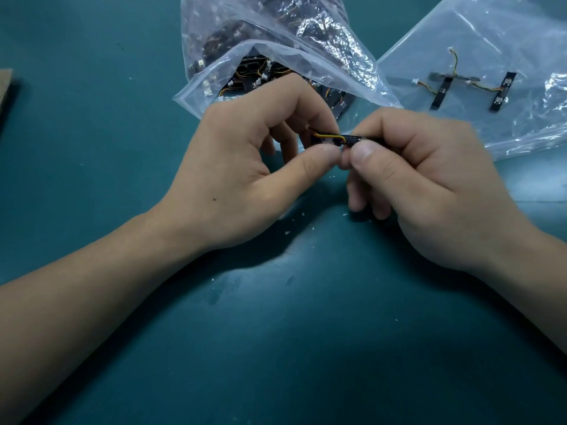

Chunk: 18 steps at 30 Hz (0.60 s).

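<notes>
Both hands meet over the middle of the teal counter [306, 348] and share one small black circuit strip [334, 138]. The strip lies roughly level between them, and a yellow and orange wire and a white connector show on its upper face. The left hand [245, 173] pinches the strip's left end between thumb and forefinger, its other fingers curled loosely behind. The right hand [429, 185] pinches the right end the same way, thumb on the near side and forefinger over the top, with its remaining fingers folded under the palm. The two thumb tips nearly touch, so only the middle of the strip shows, and its far right end is hidden behind the right forefinger.

Just beyond the hands sits a clear plastic bag [276, 56] with its mouth open towards them, packed with many more black strips and wires. The held strip is just in front of that opening. To the right lies a second, flatter clear bag [491, 41] with two loose wired strips [440, 92] side by side (whether they lie on the film or under it I cannot tell).

Small white flecks [287, 232] dot the counter near the wrists. A brown cardboard edge [6, 87] shows at the far left.
</notes>
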{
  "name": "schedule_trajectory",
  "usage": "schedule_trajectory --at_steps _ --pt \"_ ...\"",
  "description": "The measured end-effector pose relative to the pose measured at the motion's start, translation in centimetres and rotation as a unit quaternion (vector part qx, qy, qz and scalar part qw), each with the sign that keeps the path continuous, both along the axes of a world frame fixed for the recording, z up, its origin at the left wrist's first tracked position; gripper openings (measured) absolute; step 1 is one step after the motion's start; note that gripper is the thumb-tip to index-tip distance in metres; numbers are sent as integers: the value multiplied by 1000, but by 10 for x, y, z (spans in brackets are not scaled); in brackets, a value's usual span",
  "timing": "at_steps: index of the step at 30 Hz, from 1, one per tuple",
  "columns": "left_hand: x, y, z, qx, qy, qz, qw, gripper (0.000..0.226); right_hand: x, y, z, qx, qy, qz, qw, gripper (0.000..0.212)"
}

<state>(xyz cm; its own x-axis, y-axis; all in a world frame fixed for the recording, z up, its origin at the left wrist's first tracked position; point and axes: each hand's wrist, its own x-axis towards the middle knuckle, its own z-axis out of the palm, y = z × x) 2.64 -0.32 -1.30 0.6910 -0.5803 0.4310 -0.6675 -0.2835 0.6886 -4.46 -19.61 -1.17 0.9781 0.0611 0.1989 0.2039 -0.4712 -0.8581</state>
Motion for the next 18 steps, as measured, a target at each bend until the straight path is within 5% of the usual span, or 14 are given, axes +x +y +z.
schedule_trajectory --at_steps 18 --pt "-3 -1 4 13 1 12 1000 12 0 0 -3 -41 -10 2 999 22"
